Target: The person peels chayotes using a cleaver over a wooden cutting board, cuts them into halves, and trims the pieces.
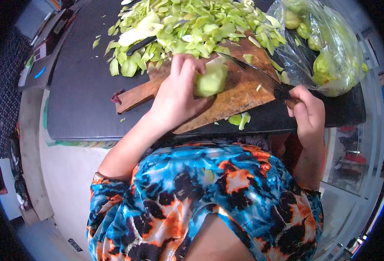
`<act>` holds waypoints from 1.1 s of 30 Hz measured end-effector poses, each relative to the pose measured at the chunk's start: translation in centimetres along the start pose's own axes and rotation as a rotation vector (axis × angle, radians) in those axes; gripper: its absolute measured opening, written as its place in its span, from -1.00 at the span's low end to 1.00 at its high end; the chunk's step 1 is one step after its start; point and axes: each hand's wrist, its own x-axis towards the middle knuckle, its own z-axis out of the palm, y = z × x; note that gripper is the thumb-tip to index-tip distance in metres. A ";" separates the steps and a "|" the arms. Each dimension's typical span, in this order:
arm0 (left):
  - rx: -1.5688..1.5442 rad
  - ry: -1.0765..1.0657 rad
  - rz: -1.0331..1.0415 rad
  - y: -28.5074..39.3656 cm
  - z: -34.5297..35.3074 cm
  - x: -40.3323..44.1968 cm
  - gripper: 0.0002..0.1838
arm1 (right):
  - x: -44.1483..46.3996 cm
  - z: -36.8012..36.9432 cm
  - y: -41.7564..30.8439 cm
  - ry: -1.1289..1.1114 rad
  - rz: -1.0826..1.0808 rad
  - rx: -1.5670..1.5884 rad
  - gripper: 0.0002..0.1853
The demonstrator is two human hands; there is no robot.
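The left hand's [179, 89] fingers are curled around a rounded, pale-green, peeled vegetable [211, 81], while the right hand's [308, 112] fingers close around the handle of a thin metal-bladed knife [255, 71], its blade slanting far and left toward the vegetable. Beneath both lies a stained brown wooden cutting board [244, 99], its handle pointing left; the vegetable is over its middle. Beyond, a broad heap of light-green slices [205, 32] covers the board's far edge and the black tabletop [79, 100]. Far right, a clear plastic bag [344, 52] holds whole green vegetables [322, 65].
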 end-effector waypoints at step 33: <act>-0.976 -0.381 -0.458 -0.9 2.1 5.8 -0.43 | -1.7 0.4 2.9 0.293 -0.050 0.032 -0.78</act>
